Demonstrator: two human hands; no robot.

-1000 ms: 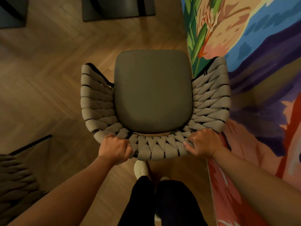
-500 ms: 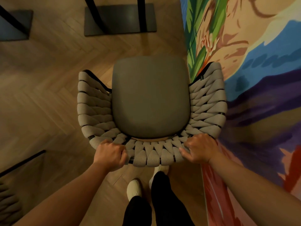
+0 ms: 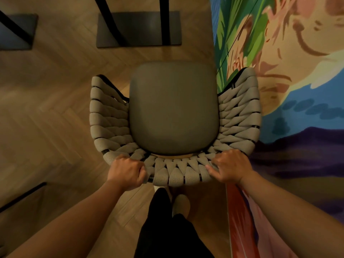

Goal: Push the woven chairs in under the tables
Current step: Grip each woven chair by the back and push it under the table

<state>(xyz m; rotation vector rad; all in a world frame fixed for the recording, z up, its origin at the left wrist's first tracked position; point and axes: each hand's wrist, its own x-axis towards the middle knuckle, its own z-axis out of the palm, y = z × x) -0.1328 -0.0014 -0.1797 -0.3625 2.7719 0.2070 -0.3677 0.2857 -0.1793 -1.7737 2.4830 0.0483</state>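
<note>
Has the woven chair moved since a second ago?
Yes. The woven chair has gone forward, closer to the dark table base on the floor ahead.

Woven chair: coarse cloth webbing, smooth matt seat pad; floor: matt herringbone wood.

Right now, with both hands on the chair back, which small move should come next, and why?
Probably push the beige woven chair straight forward: both the left hand and right hand grip its back, and bare floor separates it from the dark square table base ahead.
</note>
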